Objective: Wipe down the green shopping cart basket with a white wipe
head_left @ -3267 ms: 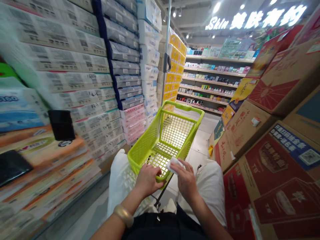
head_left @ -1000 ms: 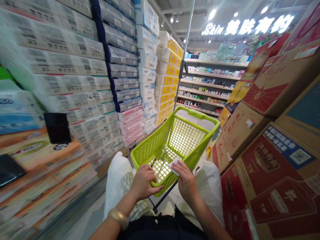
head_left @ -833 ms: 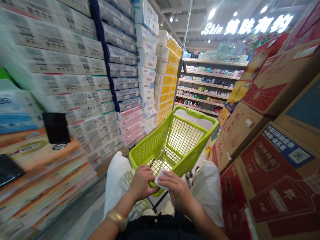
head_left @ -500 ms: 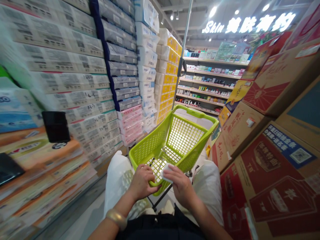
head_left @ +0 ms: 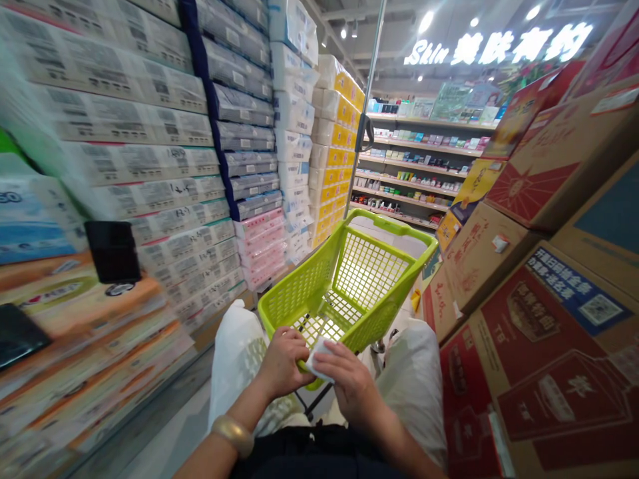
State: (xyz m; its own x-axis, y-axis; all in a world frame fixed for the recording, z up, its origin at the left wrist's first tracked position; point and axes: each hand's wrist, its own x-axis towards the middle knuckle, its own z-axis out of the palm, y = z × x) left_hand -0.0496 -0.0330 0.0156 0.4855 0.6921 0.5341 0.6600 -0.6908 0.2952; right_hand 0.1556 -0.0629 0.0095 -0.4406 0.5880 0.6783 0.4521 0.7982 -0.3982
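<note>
Stacked paper packs [head_left: 134, 126] rise on the left and cardboard boxes [head_left: 554, 372] on the right. Between them a green shopping basket [head_left: 299, 303] slopes toward the person, its near end close to their knees. The left hand [head_left: 282, 362] has its fingers curled around the near rim. The right hand [head_left: 354, 382], fingers slightly bent and close together, grips a white cloth [head_left: 317, 356] at that rim, just beside the left fingers.

“Skin 美肤有约” is spelled out on the lit sign [head_left: 499, 45], “TB” is printed on the red-and-brown carton [head_left: 549, 382], and handwritten numbers, too blurred for sure reading, are borne by the stacked pale packs [head_left: 150, 161].
</note>
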